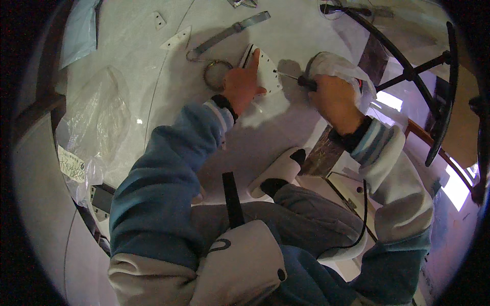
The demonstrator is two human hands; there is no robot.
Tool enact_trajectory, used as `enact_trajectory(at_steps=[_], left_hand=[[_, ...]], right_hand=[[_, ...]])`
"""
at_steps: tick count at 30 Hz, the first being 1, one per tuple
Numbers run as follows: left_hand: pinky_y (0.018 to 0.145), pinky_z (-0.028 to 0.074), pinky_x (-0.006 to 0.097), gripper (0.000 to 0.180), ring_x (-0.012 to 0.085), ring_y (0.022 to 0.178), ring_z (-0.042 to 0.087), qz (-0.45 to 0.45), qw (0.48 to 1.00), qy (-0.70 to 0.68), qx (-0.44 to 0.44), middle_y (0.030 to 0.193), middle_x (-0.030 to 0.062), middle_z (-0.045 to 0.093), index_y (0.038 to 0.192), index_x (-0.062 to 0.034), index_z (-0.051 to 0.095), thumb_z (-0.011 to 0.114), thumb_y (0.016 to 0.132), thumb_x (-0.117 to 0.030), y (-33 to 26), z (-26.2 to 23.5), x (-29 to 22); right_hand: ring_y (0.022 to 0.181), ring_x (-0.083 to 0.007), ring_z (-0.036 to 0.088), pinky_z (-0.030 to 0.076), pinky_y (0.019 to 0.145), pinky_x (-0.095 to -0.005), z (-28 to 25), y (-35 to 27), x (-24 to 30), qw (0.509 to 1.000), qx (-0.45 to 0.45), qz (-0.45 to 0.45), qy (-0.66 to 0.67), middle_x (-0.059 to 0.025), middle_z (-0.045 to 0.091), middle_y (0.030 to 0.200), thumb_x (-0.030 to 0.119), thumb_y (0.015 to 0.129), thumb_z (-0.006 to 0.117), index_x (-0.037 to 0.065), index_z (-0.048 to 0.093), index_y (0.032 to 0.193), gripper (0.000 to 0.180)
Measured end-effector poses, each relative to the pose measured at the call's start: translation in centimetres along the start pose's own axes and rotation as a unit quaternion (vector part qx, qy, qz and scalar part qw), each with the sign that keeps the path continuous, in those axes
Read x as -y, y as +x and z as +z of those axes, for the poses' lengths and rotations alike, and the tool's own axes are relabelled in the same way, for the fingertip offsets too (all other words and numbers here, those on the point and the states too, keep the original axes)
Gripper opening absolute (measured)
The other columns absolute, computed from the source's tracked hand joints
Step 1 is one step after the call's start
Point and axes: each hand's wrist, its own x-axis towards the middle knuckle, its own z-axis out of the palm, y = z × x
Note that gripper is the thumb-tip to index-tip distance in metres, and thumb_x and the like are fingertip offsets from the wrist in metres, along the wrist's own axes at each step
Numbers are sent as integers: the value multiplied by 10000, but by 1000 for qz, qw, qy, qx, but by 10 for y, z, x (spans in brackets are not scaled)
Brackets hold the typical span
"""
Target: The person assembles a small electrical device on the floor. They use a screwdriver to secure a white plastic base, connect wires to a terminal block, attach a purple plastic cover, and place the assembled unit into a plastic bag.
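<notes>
Holding a screwdriver point(304, 81), my right hand point(334, 99) points leftward at the white panel point(267, 74). My spread left hand point(241, 86) apparently presses its left edge.

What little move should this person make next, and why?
Perhaps seat the screwdriver firmly against the white panel before turning: the right hand grips it, its tip meets or nearly meets the panel's dark-spotted edge, and the left hand rests on the panel.
</notes>
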Motion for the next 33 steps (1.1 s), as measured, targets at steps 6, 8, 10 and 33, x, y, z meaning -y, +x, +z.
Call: enact_trajectory(at_steps=[6,8,10,33], left_hand=[[471,483,365,1131,254,568,626,3,1000,22,17,689,121,642,1413,10,50,736,658,-477,3,-5,-4],[470,480,366,1134,253,575,628,-3,999,43,29,689,119,643,1412,14,48,736,657,-477,3,-6,-5],[466,476,369,1138,252,583,632,3,999,44,23,694,118,645,1412,15,46,734,655,-483,3,-7,-6],[433,444,377,1183,255,521,616,22,1000,-1,-17,623,104,631,1422,-11,26,733,621,-520,2,0,1]], right_hand=[[590,-315,599,465,509,-390,-7,15,13,994,41,-8,98,-214,599,713,225,779,599,-32,564,859,272],[460,-252,547,418,409,-349,-16,27,7,965,180,51,184,-167,588,666,243,785,607,-21,556,845,276],[370,-187,477,358,336,-302,-20,32,2,876,258,224,340,-123,567,625,262,784,619,-6,561,836,279],[449,-225,568,455,428,-357,-1,19,-4,862,233,197,404,-123,563,561,188,811,565,-7,578,756,204]])
